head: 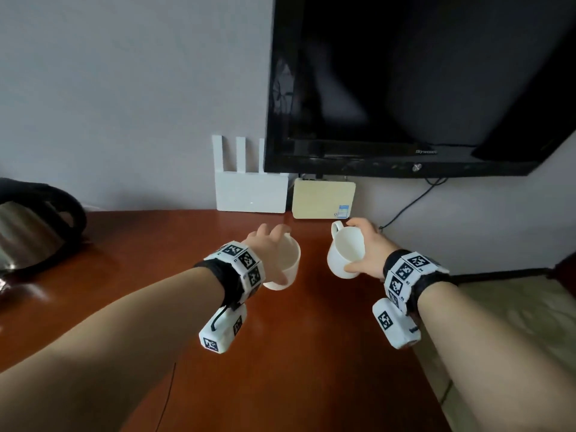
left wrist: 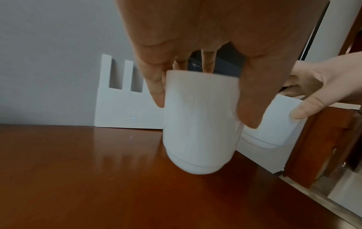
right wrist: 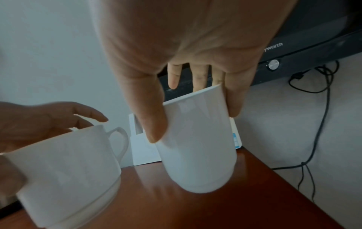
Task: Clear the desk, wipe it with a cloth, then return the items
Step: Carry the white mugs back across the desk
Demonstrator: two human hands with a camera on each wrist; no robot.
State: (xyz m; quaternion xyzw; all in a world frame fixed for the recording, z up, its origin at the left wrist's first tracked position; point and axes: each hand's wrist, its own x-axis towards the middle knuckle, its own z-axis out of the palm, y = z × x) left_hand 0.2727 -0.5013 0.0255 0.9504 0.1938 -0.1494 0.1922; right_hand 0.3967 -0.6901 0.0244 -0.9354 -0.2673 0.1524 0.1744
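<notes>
Two white mugs hang just above the reddish wooden desk (head: 156, 275). My left hand (head: 271, 254) grips the left mug (head: 288, 269) from above by its rim, thumb and fingers on opposite sides; the same mug (left wrist: 199, 124) fills the left wrist view, tilted. My right hand (head: 364, 247) grips the right mug (head: 343, 254), whose handle points toward the wall. The right wrist view has this mug (right wrist: 197, 142) tilted between thumb and fingers, with the left mug (right wrist: 66, 170) beside it.
A white router (head: 251, 190) and a pale yellow box (head: 322, 198) lean against the wall at the desk's back. A black TV (head: 420, 82) hangs above, cables (head: 408, 204) trailing down. A steel kettle (head: 34, 226) stands at the left. The desk's right edge (head: 430, 385) drops to the floor.
</notes>
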